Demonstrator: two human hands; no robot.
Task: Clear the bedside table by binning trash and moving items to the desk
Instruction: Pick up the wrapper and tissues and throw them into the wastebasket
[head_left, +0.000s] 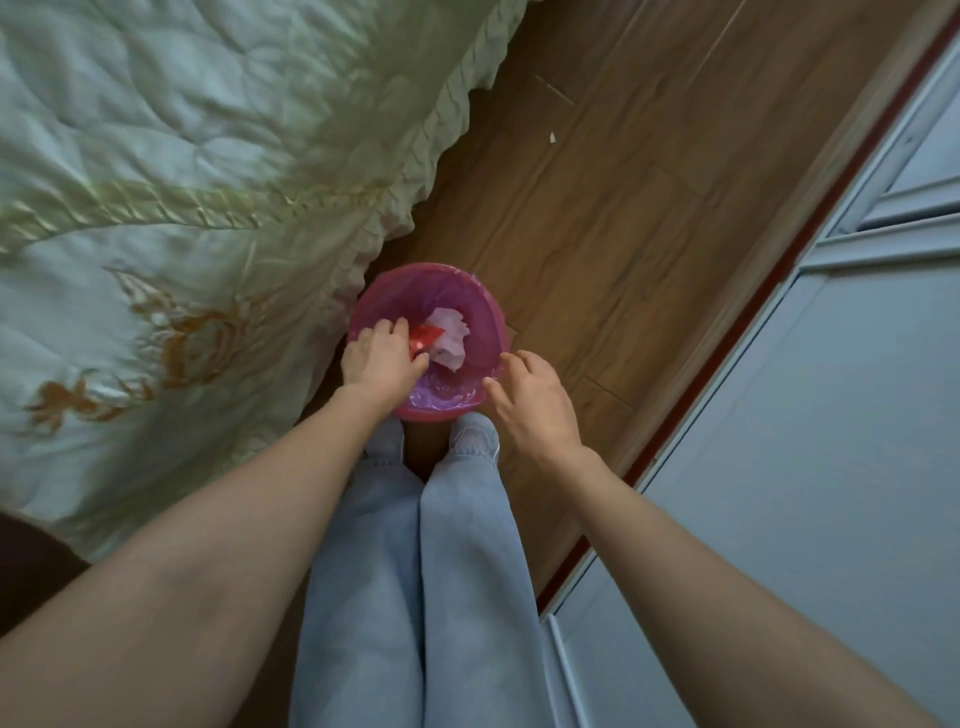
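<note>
Left hand (381, 361) grips red wrapper (423, 338) over pink bin (491, 312) (lined) — right hand (535, 402) loosely curled, empty.

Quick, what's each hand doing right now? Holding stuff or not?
Left hand: grips a red wrapper over the pink bin.
Right hand: holds nothing, fingers loosely curled beside the bin's rim.

Both bare forearms reach forward and down. The left hand (382, 358) has its fingers curled in a pinching grip. The right hand (530, 400) hangs loosely curled, holding nothing.
</note>
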